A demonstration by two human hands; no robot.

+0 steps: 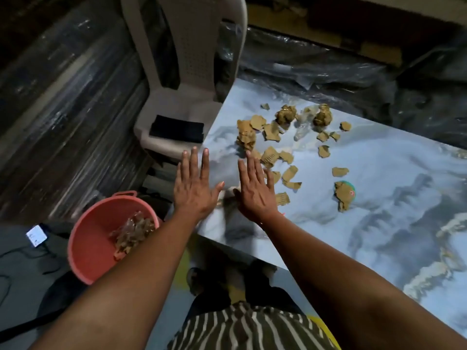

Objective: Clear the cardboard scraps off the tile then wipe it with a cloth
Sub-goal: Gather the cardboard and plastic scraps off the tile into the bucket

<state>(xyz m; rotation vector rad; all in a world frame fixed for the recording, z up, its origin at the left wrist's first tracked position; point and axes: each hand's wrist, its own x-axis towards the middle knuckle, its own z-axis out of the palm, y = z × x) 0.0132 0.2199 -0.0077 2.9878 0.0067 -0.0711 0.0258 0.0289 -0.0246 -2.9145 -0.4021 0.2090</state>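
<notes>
A large marbled blue-white tile (pixel 379 178) lies flat in front of me. Several brown cardboard scraps (pixel 271 133) and crumpled lumps are scattered over its far left part. My left hand (pixel 195 185) is flat with straight fingers over the tile's left edge. My right hand (pixel 255 190) is flat with straight fingers just beside the nearest scraps, holding nothing. A dark folded cloth (pixel 177 128) lies on the seat of a plastic chair (pixel 182 72) beyond the tile's left edge.
A pink bucket (pixel 93 238) with several scraps in it stands on the floor at my lower left. Plastic-wrapped stacks line the left and back. A green-rimmed round object (pixel 350 193) sits on the tile under a scrap. Cables and a small white adapter (pixel 36 235) lie on the floor.
</notes>
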